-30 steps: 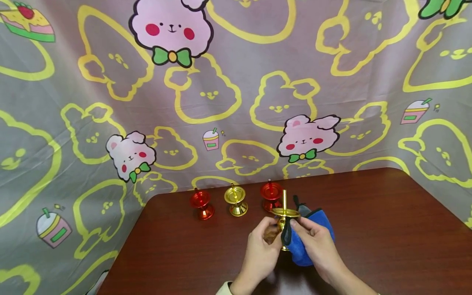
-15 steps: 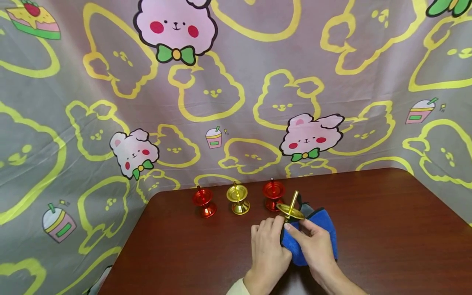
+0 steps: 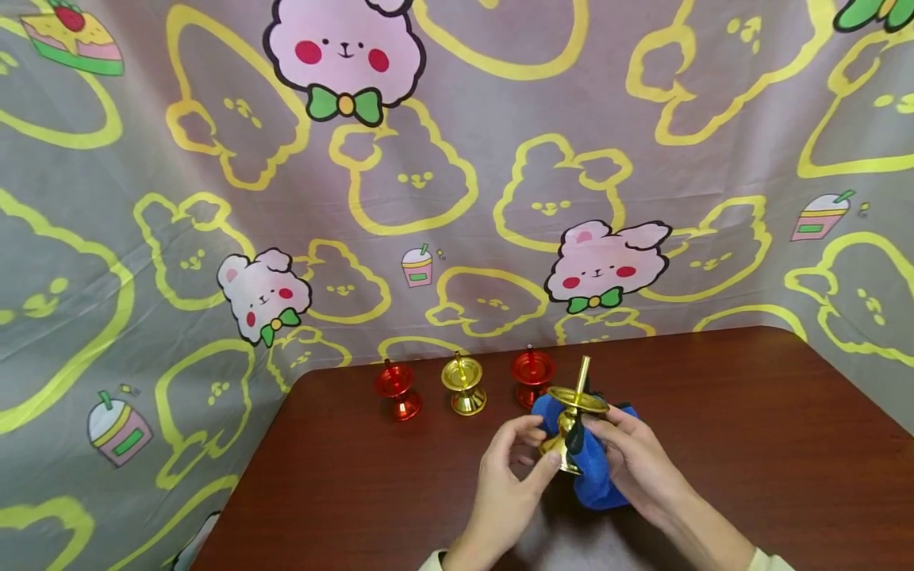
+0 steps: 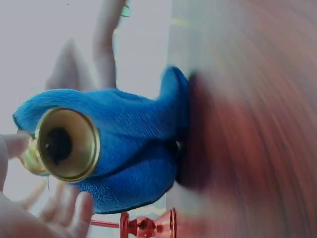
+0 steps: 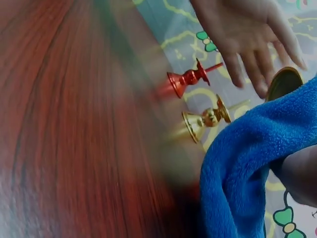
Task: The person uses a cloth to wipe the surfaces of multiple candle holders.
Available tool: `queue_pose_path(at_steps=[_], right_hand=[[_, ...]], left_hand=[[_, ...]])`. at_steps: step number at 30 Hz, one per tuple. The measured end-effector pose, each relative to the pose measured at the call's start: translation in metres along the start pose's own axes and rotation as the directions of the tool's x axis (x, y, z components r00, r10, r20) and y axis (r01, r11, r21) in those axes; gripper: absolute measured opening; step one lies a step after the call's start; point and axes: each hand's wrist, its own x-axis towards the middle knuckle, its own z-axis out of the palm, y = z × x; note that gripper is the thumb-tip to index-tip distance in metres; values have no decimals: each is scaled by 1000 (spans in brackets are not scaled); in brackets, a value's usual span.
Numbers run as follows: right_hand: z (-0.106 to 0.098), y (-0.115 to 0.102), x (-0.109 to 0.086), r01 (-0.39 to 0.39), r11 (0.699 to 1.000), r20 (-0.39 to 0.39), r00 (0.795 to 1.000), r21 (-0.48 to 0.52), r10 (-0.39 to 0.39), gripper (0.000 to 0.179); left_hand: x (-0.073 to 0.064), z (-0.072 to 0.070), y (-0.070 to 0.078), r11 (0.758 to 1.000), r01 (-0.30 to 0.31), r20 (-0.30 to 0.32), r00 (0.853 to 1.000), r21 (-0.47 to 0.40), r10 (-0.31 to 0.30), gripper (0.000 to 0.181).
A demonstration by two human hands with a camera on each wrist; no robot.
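Note:
A shiny gold candle holder [image 3: 569,432] with a flared foot, a dish and an upright pin is held up in front, tilted a little to the right. My right hand [image 3: 639,452] grips it under the dish through a blue cloth [image 3: 596,476] with dark edging, which wraps round the stem and hangs below. My left hand [image 3: 510,476] is at the foot's left side, fingers spread and thumb tip right at its rim. In the left wrist view the hollow underside of the foot [image 4: 69,144] faces the camera, and the cloth [image 4: 129,129] drapes behind it.
Along the back of the brown table [image 3: 343,492] stand a red candle holder [image 3: 398,390], a gold one [image 3: 466,385] and another red one [image 3: 531,377], partly behind the cloth. A patterned fabric backdrop [image 3: 471,182] rises behind the table edge.
My left hand closed over the cloth and stem, then loosened and drew back to the foot, baring it. The candle holder has moved slightly up and right, with my right hand still gripping it.

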Motion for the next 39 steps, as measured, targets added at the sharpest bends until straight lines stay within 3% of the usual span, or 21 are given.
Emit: queue_pose_path(at_steps=[1, 3, 6, 8, 10, 13, 16, 18, 23, 29, 31, 35, 37, 39], right_hand=[[-1, 0, 0, 27, 1000, 20, 999, 10, -27, 23], [-3, -1, -1, 69, 997, 52, 996, 15, -70, 26], [-5, -1, -1, 101, 995, 79, 992, -11, -100, 28], [-4, -1, -1, 107, 994, 82, 991, -38, -103, 29], [-2, 0, -1, 112, 992, 85, 991, -54, -108, 29], [3, 1, -2, 131, 989, 116, 986, -63, -123, 29], [8, 2, -3, 156, 983, 128, 982, -101, -143, 30], [13, 2, -4, 167, 974, 96, 983, -151, -154, 31], [25, 2, -5, 161, 949, -57, 981, -271, -183, 39], [35, 3, -4, 120, 950, -202, 962, -288, -182, 45], [37, 4, -3, 112, 954, -240, 954, -276, -181, 44], [43, 8, -2, 109, 972, -324, 930, -208, -173, 41], [45, 9, -1, 111, 983, -366, 917, -148, -159, 35], [47, 11, 0, 111, 990, -404, 905, -82, -135, 28]], left_hand=[[1, 0, 1, 996, 70, -18, 997, -58, -71, 29], [2, -1, 4, 962, 219, -1, 975, -161, -222, 21], [3, -2, 4, 871, 404, 126, 915, -281, -383, 28], [3, -3, 3, 802, 506, 232, 861, -318, -452, 34], [3, -2, 2, 740, 567, 316, 822, -363, -474, 34], [3, -1, 2, 670, 614, 399, 786, -417, -472, 28], [1, 1, 2, 622, 628, 431, 776, -468, -459, 20], [0, 3, 2, 624, 622, 412, 782, -473, -467, 15], [-2, 14, 6, 670, 585, 296, 810, -457, -506, 9], [-4, 32, 7, 726, 503, 118, 850, -468, -513, 6], [-5, 40, 6, 764, 439, 39, 876, -473, -480, 4], [-7, 55, 1, 861, 242, -132, 934, -448, -331, 10], [-7, 62, -4, 898, 137, -208, 948, -418, -241, 8], [-7, 68, -8, 922, 62, -262, 950, -381, -172, 3]])
